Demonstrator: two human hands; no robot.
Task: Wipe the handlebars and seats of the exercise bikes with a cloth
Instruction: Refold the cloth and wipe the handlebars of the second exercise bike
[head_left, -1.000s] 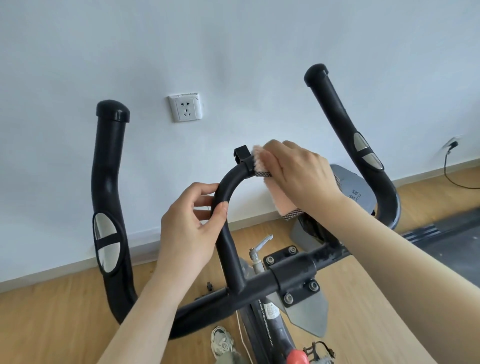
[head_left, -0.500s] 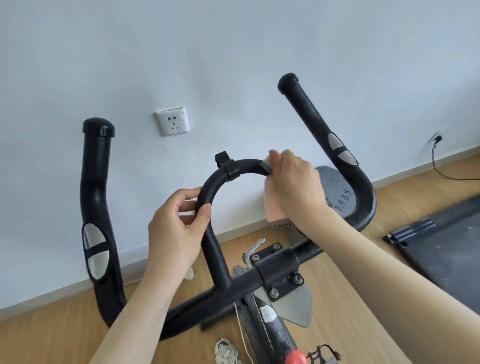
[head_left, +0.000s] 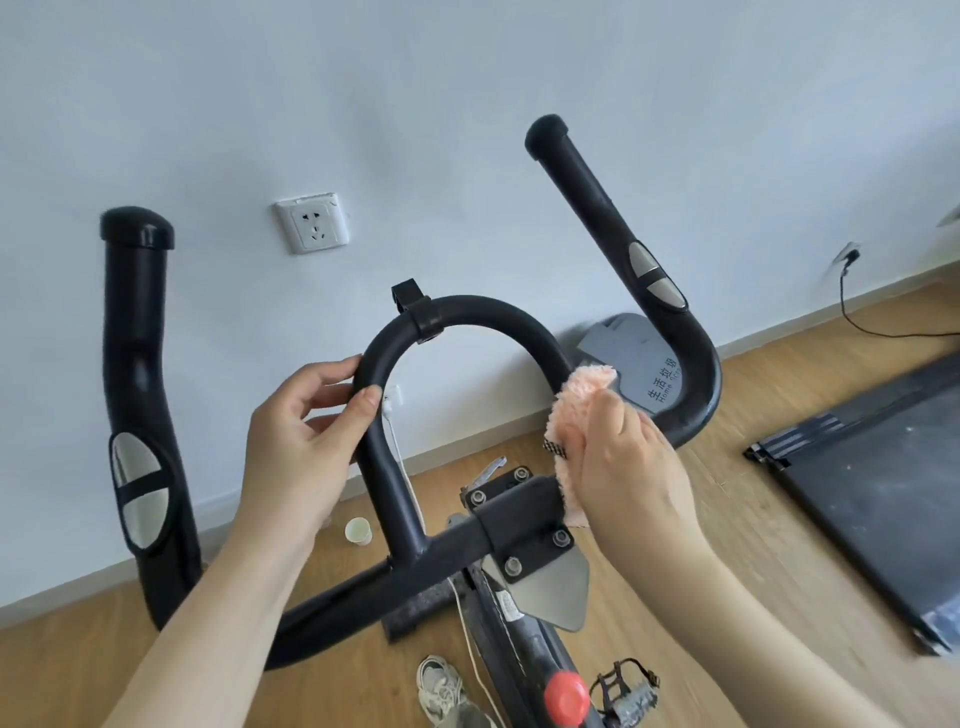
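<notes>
The exercise bike's black handlebars fill the view: a middle loop (head_left: 483, 312), a left horn (head_left: 137, 395) and a right horn (head_left: 613, 223), both with silver pulse pads. My left hand (head_left: 301, 447) grips the loop's left side, thumb in front of the bar. My right hand (head_left: 628, 467) holds a fluffy pink cloth (head_left: 574, 415) wrapped around the loop's lower right side, just above the bolted clamp (head_left: 524, 519). The bike's seat is out of view.
A white wall with a socket (head_left: 311, 222) stands close behind the bars. On the wooden floor lie a paper cup (head_left: 358, 531), a shoe (head_left: 441, 691) and a dark treadmill deck (head_left: 872, 478) at right. A red knob (head_left: 566, 695) and pedal (head_left: 626, 691) sit below.
My right hand slid the cloth from the top of the loop down its right side toward the clamp. The left hand kept its grip. The view shifted, so the bars appear lower left.
</notes>
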